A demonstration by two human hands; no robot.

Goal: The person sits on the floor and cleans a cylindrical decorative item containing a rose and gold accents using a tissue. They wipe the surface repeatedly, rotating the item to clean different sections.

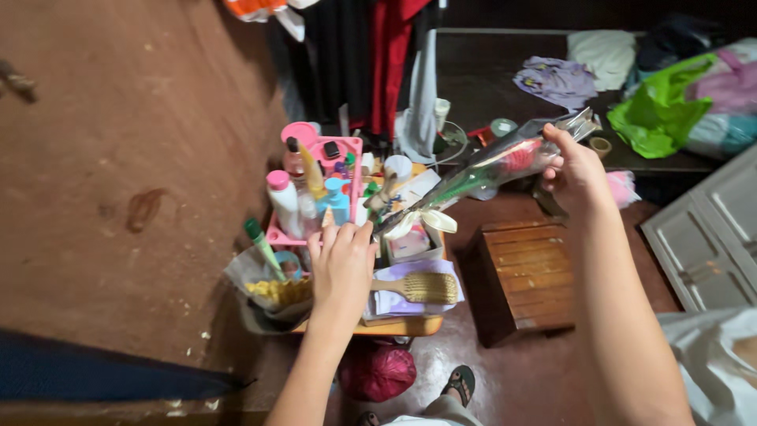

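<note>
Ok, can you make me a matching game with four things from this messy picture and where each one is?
Things:
1. wrapped rose
2. hairbrush
3. pink basket
4. wooden stool

Places:
A. on the floor, right of the small table
B. held up by the right hand
C. lying on a folded cloth, beside the left hand
D. at the back of the table, full of bottles

Pairs: 1-B, 2-C, 3-D, 4-A
</note>
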